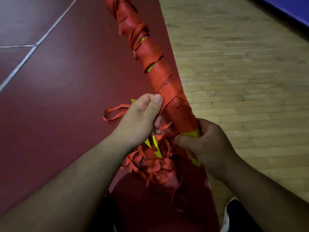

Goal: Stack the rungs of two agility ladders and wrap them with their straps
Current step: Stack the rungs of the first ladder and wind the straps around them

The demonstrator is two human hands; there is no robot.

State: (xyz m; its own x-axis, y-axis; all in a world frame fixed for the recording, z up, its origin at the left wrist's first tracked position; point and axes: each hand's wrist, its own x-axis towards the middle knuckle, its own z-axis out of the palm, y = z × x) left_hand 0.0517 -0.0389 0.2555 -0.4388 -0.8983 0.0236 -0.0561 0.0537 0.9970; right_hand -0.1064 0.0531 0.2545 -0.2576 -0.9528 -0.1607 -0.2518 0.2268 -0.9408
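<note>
A long bundle of yellow rungs is wrapped almost end to end in orange strap and points away from me, up the middle of the view. My right hand grips the bundle's near end, where bare yellow shows. My left hand pinches the orange strap against the bundle's left side, thumb on top. Below the hands lies a loose tangle of orange strap with a few more yellow rungs poking out of it.
Dark red sports flooring with white lines lies on the left, light wooden flooring on the right. A blue surface edges the top right corner. My legs show at the bottom.
</note>
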